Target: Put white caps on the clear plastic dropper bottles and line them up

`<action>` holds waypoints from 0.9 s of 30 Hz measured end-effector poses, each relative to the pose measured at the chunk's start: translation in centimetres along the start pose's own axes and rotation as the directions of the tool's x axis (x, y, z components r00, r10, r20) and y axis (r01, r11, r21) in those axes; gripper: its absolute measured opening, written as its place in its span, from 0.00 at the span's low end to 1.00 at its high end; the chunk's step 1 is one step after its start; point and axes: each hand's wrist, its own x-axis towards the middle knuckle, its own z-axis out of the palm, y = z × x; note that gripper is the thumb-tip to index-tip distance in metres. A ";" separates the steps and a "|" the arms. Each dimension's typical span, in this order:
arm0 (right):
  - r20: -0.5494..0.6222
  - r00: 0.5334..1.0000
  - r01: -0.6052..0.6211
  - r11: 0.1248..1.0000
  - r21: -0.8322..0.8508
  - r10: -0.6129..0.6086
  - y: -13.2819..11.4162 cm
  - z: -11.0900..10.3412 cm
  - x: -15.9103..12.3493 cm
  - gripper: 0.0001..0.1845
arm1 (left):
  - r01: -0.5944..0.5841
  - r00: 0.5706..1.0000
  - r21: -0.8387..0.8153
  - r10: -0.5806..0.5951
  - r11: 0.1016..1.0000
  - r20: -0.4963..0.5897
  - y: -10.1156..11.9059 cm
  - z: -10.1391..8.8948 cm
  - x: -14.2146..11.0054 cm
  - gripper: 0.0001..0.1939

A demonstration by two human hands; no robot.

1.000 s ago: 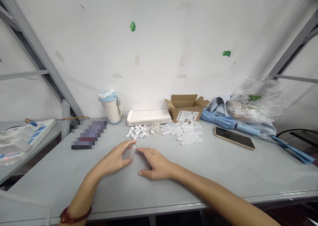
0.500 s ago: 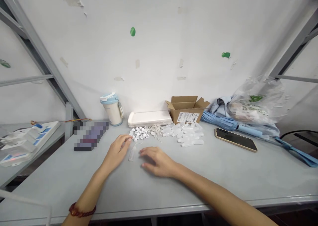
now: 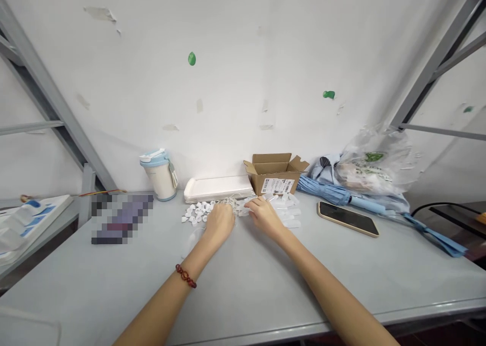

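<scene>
My left hand (image 3: 220,222) is closed at the pile of thin off-white strings (image 3: 240,206); its fingertips are hidden, so what it may hold does not show. Beside it, my right hand (image 3: 266,218) reaches to the left edge of the small translucent plastic bottles (image 3: 290,212), its fingers slightly bent and partly apart. Small white caps (image 3: 194,213) lie in a heap to the left of my left hand. A single translucent bottle (image 3: 190,242) with a string lies by my left wrist, partly covered by it.
White trays (image 3: 220,186) and an open cardboard box (image 3: 275,176) stand at the back. A cup (image 3: 159,176) is at the left, near a blurred-out item (image 3: 123,219). To the right are a phone (image 3: 347,218), a folded blue umbrella (image 3: 326,190) and a plastic bag (image 3: 374,166).
Both hands have moved forward from around the single bottle to the piles. The left went right and closed at the strings; the right reached the bottles. The view has shifted slightly.
</scene>
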 end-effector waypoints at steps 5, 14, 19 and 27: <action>0.098 0.995 -0.018 0.996 -0.090 0.027 -0.8 0.1 0.0 0.16 | 0.108 0.994 0.017 -0.108 0.994 0.030 -0.3 0.5 0.4 0.11; 0.173 0.984 -0.026 0.988 -0.149 0.052 -1.3 0.4 0.1 0.19 | 0.131 0.991 -0.052 -0.132 0.990 -0.017 0.1 1.1 0.4 0.10; 0.186 0.980 -0.031 0.982 -0.186 0.066 -1.7 0.6 0.0 0.20 | 0.139 0.976 -0.182 -0.165 0.973 -0.140 -1.1 1.0 0.7 0.12; 0.207 0.976 -0.015 0.973 -0.229 0.063 -1.9 1.0 -0.1 0.18 | 0.060 0.916 -0.468 -0.235 0.882 -0.326 -2.5 0.1 0.7 0.09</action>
